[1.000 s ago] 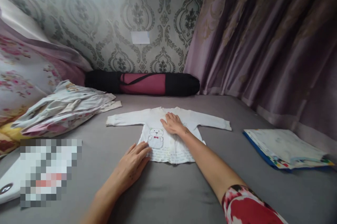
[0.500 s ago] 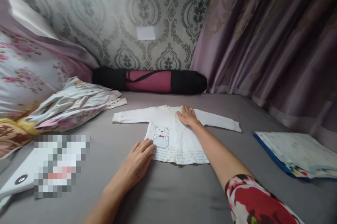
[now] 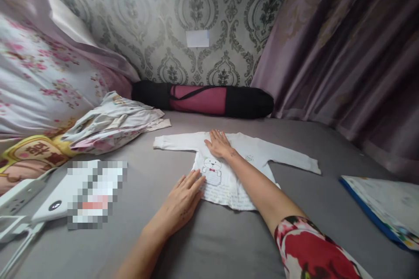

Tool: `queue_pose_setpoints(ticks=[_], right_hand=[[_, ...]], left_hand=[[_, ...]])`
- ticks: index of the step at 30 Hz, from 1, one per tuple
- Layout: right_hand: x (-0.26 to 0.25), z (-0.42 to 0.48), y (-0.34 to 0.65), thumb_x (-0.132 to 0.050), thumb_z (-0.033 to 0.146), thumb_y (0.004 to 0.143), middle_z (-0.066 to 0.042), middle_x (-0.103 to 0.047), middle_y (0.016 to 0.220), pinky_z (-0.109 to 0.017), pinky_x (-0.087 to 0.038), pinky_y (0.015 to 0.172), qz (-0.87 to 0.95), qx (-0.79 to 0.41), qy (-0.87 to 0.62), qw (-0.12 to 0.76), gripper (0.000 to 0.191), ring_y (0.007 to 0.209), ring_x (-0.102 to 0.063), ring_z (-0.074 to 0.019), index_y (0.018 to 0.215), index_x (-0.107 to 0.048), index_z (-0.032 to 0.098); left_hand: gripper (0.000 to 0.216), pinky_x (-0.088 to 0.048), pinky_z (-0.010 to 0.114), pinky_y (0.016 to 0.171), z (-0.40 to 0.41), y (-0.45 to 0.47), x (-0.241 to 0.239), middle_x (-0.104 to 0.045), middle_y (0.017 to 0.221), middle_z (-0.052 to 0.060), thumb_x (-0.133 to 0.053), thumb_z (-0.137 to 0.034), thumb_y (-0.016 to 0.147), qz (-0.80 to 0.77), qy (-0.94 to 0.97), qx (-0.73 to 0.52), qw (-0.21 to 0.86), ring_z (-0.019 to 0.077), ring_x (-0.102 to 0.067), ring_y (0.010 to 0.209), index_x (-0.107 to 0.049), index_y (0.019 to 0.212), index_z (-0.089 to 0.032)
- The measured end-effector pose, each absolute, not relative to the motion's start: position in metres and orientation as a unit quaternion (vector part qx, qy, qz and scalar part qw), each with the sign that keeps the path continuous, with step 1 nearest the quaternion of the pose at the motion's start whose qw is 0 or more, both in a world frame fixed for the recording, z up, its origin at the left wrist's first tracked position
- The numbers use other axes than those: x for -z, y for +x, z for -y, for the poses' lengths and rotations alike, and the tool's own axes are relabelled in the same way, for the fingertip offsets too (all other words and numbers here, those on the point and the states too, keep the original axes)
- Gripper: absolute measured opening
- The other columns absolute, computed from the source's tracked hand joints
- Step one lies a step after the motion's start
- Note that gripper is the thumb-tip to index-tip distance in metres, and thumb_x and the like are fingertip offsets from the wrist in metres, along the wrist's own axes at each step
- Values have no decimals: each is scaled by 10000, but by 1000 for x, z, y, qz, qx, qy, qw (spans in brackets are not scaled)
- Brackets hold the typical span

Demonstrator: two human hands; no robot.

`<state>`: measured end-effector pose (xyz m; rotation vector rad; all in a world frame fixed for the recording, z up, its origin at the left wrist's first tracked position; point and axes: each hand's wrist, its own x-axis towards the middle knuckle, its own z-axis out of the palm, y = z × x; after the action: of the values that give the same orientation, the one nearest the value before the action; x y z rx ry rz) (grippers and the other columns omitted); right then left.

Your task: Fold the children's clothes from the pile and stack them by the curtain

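Two sleeves [image 3: 291, 156] stretch out from a small white shirt [image 3: 227, 185], which lies flat on a grey sheet [image 3: 209, 248]. The right hand [image 3: 218, 142] rests palm down near the neckline, fingers extended and gripping nothing; it covers part of the collar, and its forearm hides a strip of the front down to the hem. A second, smaller print [image 3: 249, 157] beyond that forearm is too small to read. The left hand [image 3: 186, 191] is open too, its fingertips on the shirt's side edge beside the bear print [image 3: 212, 170]; its palm is out of sight.

Farther out, a folded stack of cloth [image 3: 389, 200] is cut off by the picture's right edge. On the opposite side, heaped clothes [image 3: 121, 122] overlap so much that single garments cannot be told apart. Nearer, a white device [image 3: 60, 198] runs into a pixelated patch [image 3: 98, 196] that masks its details, and a power strip [image 3: 19, 196] leaves the frame. Behind lies a black and maroon bag [image 3: 199, 99], its contents hidden.
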<state>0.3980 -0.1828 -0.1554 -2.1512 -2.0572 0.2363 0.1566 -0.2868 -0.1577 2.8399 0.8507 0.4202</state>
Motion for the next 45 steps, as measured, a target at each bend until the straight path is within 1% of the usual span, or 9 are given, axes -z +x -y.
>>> queue_pose_setpoints(ticks=[5, 11, 20, 23, 26, 29, 32, 40, 45], right_hand=[[164, 169, 401, -155, 511, 972, -118, -140, 1591, -406, -21, 1174, 669, -89, -734, 76, 722, 1466, -65, -232, 1517, -189, 39], [157, 169, 403, -166, 495, 974, -113, -102, 1599, -405, -15, 1173, 670, -126, -730, 58, 703, 1469, -34, -227, 1524, -169, 57], [156, 177, 360, -178, 433, 981, -125, -143, 1591, -376, -8, 1175, 692, -100, -709, 92, 671, 1467, -67, -214, 1510, -201, 20], [159, 173, 356, -176, 421, 984, -113, -147, 1592, -385, -23, 1174, 670, -105, -727, 109, 647, 1464, -90, -209, 1511, -217, 48], [154, 169, 360, -210, 437, 979, -94, -136, 1596, -387, -6, 1177, 668, -142, -720, 122, 642, 1467, -72, -196, 1516, -223, 86], [143, 174, 371, -168, 456, 981, -100, -121, 1597, -344, -52, 1180, 666, -214, -698, 153, 658, 1467, -80, -172, 1522, -195, 82], [136, 193, 388, -157, 450, 980, -112, -98, 1600, -290, -65, 1178, 664, -212, -697, 167, 674, 1468, -58, -171, 1522, -168, 50], [142, 306, 423, -166, 485, 966, -102, -52, 1605, -396, -80, 1184, 624, -138, -762, 102, 699, 1470, -33, -231, 1533, -119, 79], [155, 348, 399, -189, 477, 968, -143, -128, 1589, -399, -24, 1179, 641, -88, -758, 83, 704, 1467, -78, -235, 1514, -192, 34]], left_hand=[[426, -350, 484, 1127, 289, 157, 149, -410, 1494, 99, -323, -351, 1002, -303, 944, -88, 95, 258, -339, 1399, -435, 1389, -211], [381, -367, 505, 1103, 291, 159, 142, -459, 1456, 107, -358, -324, 991, -302, 942, -104, 102, 267, -366, 1386, -472, 1336, -210], [320, -412, 434, 1071, 290, 160, 142, -521, 1384, 95, -345, -316, 994, -289, 941, -155, 83, 242, -463, 1313, -529, 1237, -217], [311, -445, 406, 1033, 287, 159, 144, -559, 1338, 82, -339, -313, 995, -284, 942, -158, 84, 232, -498, 1278, -545, 1211, -225], [313, -451, 397, 1023, 286, 159, 146, -574, 1315, 82, -334, -317, 997, -283, 941, -167, 86, 228, -522, 1250, -564, 1185, -220], [312, -448, 387, 1026, 284, 159, 148, -576, 1312, 79, -345, -319, 995, -284, 938, -177, 94, 225, -528, 1242, -567, 1192, -224], [321, -440, 386, 1033, 283, 159, 151, -569, 1320, 82, -346, -317, 994, -277, 937, -187, 103, 226, -518, 1253, -559, 1217, -231], [345, -421, 413, 1055, 278, 156, 159, -562, 1325, 93, -332, -305, 991, -274, 934, -201, 109, 230, -512, 1255, -572, 1225, -225], [344, -441, 411, 1036, 277, 155, 159, -581, 1300, 100, -334, -313, 989, -272, 935, -201, 104, 236, -530, 1234, -602, 1184, -219]])
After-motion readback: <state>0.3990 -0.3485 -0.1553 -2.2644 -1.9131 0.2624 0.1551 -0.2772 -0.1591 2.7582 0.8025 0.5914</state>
